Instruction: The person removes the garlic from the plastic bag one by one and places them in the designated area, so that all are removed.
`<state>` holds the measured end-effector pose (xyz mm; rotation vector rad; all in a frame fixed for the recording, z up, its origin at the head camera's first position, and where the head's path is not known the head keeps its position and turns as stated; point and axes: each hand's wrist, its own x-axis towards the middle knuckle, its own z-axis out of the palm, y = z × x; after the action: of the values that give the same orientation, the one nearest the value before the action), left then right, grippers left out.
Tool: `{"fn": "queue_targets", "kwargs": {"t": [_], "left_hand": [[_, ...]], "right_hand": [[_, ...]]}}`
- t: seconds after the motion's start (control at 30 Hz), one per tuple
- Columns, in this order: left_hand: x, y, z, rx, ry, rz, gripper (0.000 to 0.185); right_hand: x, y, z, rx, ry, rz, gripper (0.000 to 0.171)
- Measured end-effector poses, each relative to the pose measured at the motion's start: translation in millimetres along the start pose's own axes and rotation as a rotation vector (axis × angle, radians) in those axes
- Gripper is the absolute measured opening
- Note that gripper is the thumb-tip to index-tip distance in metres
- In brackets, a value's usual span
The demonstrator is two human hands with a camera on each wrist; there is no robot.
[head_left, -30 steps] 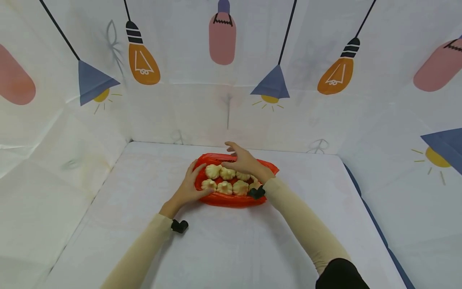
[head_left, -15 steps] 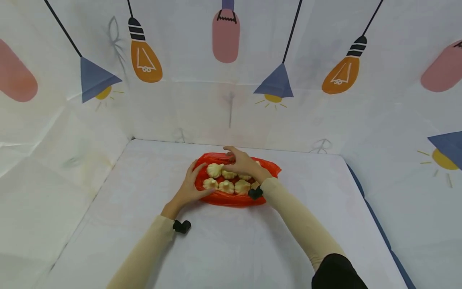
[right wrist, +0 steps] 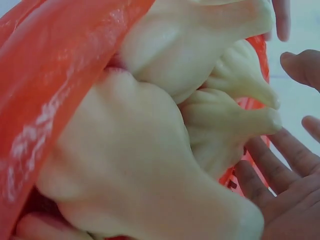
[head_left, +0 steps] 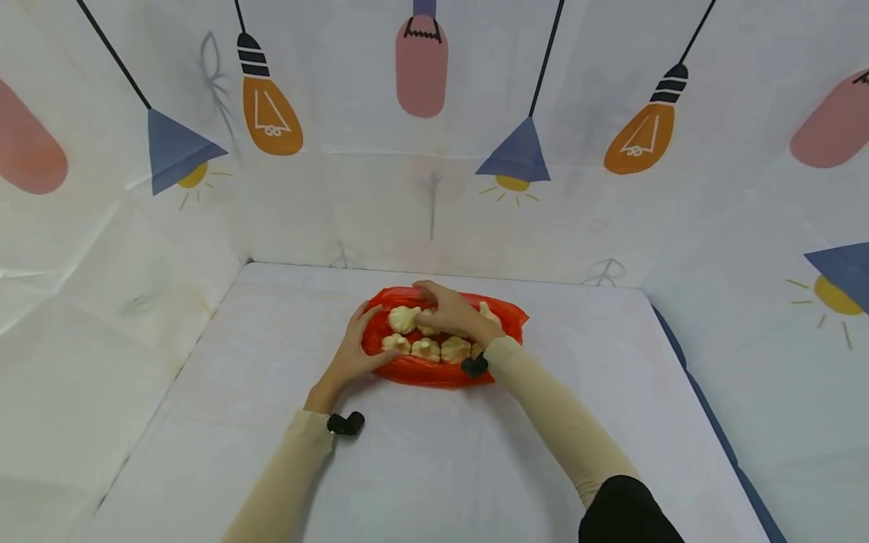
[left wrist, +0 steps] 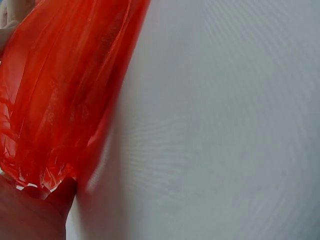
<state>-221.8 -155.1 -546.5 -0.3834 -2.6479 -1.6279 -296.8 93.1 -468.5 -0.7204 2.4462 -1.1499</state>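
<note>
Both arms reach forward in beige sleeves. The left hand (head_left: 353,348) lies low at the left, fingers curled with thumb apart. The right hand (head_left: 451,311) arches palm down just right of it, fingers bent.

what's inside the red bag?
Pale dumplings lie in two rows inside the red bag. The right hand covers part of the far row, so the full count is hidden; the left hand holds the bag's left end.

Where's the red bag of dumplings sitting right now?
In the head view the red bag lies mid-table toward the back wall, between the left hand and the right hand.
</note>
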Motion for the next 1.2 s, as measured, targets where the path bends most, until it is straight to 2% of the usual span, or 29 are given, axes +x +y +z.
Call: {"fn": "queue_targets", "kwargs": {"t": [0.3,0.6,1.2], "left_hand": [[-3.5,-2.7,1.7,-0.049,0.029,-0.019,0.094],[-4.1,-11.2,6.4,-0.068,0.04,-0.013,0.092],[-6.7,-8.6,7.1,-0.128,0.04,-0.023,0.092]], "right_hand": [[6.9,4.9,6.9,0.013,0.002,-0.011,0.066],[8.8,7.2,11.0,-0.045,-0.001,0.007,0.058],[16.9,9.0,19.7,-0.089,-0.037,0.046,0.051]]}}
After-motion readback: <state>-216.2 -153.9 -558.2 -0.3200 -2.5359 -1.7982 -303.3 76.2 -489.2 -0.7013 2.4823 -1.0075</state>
